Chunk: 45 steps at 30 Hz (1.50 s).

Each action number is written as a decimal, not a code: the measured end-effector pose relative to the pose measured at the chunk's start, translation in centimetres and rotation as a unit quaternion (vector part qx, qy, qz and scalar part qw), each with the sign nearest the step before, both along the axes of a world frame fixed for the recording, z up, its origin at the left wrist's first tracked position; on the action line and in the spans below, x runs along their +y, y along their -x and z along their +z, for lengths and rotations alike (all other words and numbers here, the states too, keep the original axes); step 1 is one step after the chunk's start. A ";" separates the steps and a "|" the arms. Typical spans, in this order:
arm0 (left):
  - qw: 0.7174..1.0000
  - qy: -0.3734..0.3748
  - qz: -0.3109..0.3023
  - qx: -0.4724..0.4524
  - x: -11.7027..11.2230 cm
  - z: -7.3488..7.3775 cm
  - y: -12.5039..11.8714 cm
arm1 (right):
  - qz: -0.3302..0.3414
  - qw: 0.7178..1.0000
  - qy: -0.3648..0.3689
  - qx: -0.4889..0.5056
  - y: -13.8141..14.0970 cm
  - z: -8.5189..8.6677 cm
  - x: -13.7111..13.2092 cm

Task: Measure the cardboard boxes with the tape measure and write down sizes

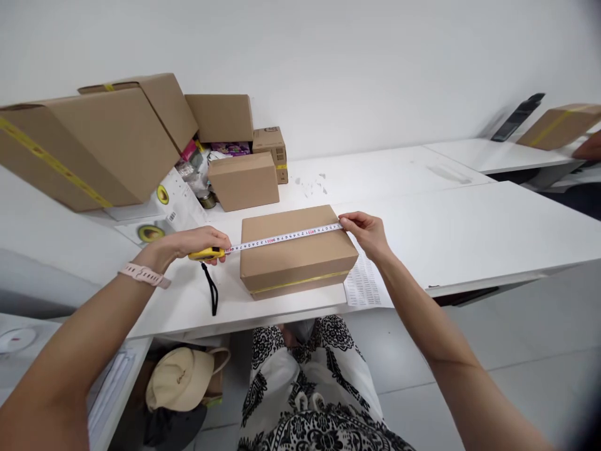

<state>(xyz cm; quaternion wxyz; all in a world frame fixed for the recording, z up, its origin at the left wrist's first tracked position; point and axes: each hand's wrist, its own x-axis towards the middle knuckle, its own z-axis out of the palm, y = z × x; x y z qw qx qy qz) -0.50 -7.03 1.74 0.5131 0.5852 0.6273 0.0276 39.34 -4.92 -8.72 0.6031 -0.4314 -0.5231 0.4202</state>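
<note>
A closed cardboard box (295,250) lies on the white table, a yellow tape strip along its near side. Across its top runs the white blade of a tape measure (291,236), pulled out from left to right. My left hand (204,243) is closed round the yellow case, just left of the box, and a black wrist strap hangs from it. At the box's right top edge, my right hand (366,232) pinches the blade's free end between thumb and fingers. Partly under the box's right side lies a printed sheet (364,282).
Large cardboard boxes (113,138) are stacked at the back left, beside a smaller box (244,181) and packaged goods. Below the table sits a beige cap (181,379). At the far right, another person's hand (588,148) is near a taped box (556,127).
</note>
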 end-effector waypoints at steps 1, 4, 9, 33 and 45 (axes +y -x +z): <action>1.000 0.005 -0.004 0.003 0.5 0.0 0.0 | -0.002 1.000 0.001 0.001 0.0 -0.2 0.1; 0.999 0.015 -0.033 0.004 1.7 0.2 0.1 | -0.009 1.000 0.016 -0.018 0.2 -0.4 0.5; 0.999 0.020 -0.046 0.021 2.6 0.8 0.5 | 0.011 0.995 0.099 0.019 0.7 -0.1 0.7; 0.998 0.011 -0.056 0.024 1.5 0.9 1.5 | -0.001 0.976 0.179 0.125 2.2 0.4 0.3; 0.998 0.006 -0.059 0.009 0.9 0.4 1.5 | 0.004 0.982 0.172 0.078 2.0 0.7 0.4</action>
